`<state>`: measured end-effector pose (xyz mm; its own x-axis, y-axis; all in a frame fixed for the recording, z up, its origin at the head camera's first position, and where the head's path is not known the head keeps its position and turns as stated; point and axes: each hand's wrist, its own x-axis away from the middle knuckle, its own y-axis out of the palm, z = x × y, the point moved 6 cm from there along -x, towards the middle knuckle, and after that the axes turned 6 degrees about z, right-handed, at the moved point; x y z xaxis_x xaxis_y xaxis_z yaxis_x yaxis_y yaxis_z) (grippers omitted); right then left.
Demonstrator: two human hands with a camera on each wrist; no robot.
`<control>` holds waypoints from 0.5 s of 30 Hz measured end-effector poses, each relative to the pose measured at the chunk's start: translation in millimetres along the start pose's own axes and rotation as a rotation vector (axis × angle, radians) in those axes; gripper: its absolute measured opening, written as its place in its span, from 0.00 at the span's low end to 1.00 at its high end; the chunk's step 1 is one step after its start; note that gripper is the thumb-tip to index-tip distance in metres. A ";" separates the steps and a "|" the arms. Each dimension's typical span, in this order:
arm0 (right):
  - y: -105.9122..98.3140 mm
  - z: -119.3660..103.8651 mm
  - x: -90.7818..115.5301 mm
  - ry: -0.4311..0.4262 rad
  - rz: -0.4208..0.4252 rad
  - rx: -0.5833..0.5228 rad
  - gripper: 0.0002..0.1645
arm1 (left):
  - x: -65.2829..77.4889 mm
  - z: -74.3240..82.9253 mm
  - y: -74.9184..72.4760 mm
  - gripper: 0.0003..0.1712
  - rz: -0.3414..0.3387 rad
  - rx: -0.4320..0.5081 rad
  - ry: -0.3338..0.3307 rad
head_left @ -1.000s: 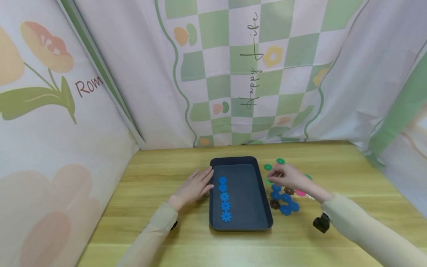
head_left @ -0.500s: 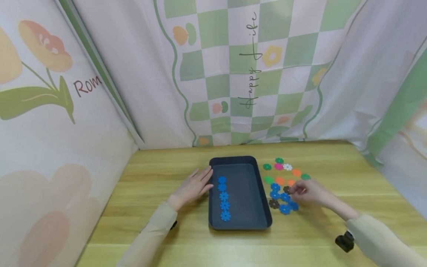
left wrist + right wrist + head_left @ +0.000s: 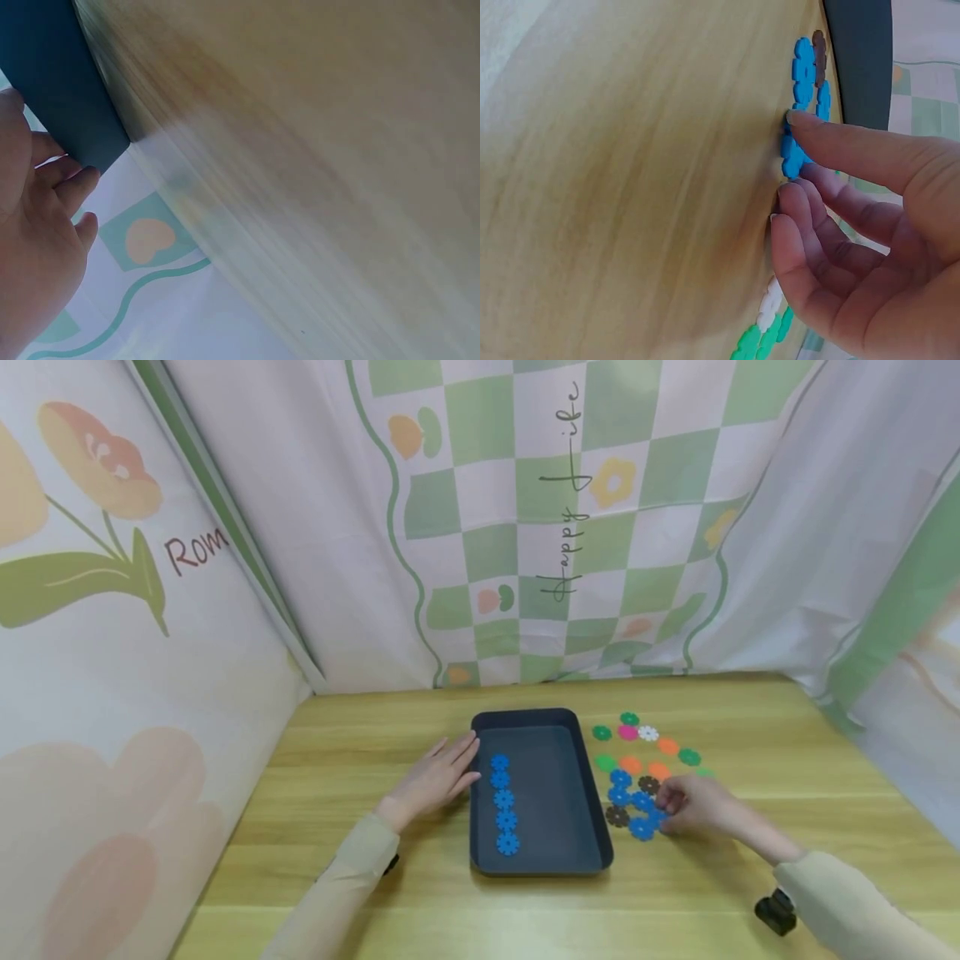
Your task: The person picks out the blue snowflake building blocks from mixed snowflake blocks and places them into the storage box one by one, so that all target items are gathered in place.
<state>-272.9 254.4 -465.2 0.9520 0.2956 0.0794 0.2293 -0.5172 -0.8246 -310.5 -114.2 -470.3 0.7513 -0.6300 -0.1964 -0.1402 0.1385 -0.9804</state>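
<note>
A dark grey tray (image 3: pixel 555 802) lies on the wooden table. Along its left side runs a column of several blue snowflake discs (image 3: pixel 504 798), flat plastic pieces with notched edges. My left hand (image 3: pixel 435 783) rests against the tray's left rim with its fingers extended. At the right of the tray, my right hand (image 3: pixel 701 806) is down at the heap of blue discs (image 3: pixel 641 828). In the right wrist view, its thumb and index finger pinch a blue snowflake disc (image 3: pixel 789 146) at the heap's edge, while the other fingers curl below.
Beside the heap lie brown discs (image 3: pixel 617 816). Behind it are orange discs (image 3: pixel 630 765), green ones (image 3: pixel 689 757), a pink disc (image 3: pixel 628 732) and a white disc (image 3: pixel 648 733). A patterned curtain (image 3: pixel 555 635) hangs at the table's far edge.
My right hand has moved from above the tray's right edge, rightward and toward me, down to the blue discs, uncovering the coloured discs behind. My left hand and the tray have stayed put.
</note>
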 end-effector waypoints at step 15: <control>-1.1 6.9 4.2 -0.070 -0.005 -0.081 0.15 | -0.6 -2.1 3.1 0.36 -0.007 -0.034 0.000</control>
<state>-270.5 261.8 -467.8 0.9349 0.3526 0.0415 0.2525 -0.5781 -0.7760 -312.7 -115.0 -473.3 0.7523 -0.6309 -0.1898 -0.1570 0.1081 -0.9817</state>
